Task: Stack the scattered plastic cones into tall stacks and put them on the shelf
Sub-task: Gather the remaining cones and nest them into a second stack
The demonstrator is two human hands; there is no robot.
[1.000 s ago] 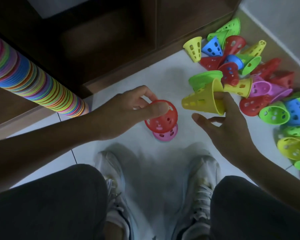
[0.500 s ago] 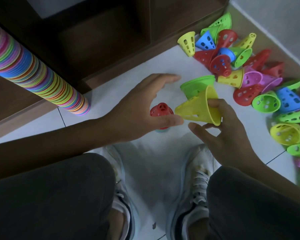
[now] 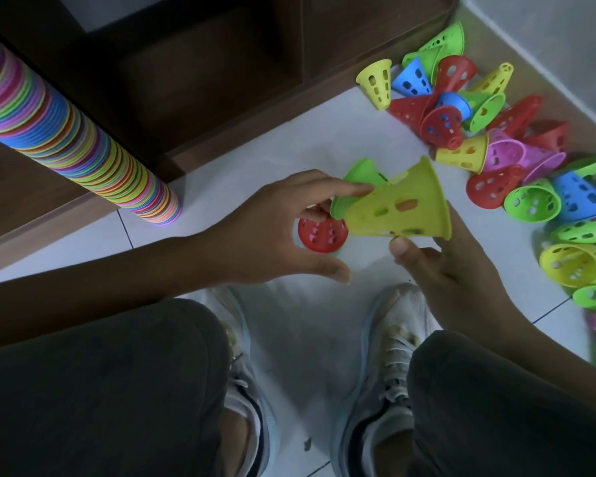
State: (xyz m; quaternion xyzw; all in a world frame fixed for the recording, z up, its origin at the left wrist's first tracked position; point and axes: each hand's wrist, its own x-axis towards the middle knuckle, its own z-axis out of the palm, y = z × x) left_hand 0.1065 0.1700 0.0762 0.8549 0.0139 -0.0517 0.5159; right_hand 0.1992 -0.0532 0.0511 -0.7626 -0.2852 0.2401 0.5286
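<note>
My right hand grips a yellow cone on its side, long axis left-right w/ narrow end twd my left hand, which pinches a green cone just above the red-topped stack on the floor.

Left hand now at green cone

In the middle of the frame the white floor is bare between the tall stack of cones at the left and the pile of loose cones at the right. The dark shelf closes the upper part of the frame. Two shoes and both knees fill the lower part, with a narrow strip of floor between them.
</note>
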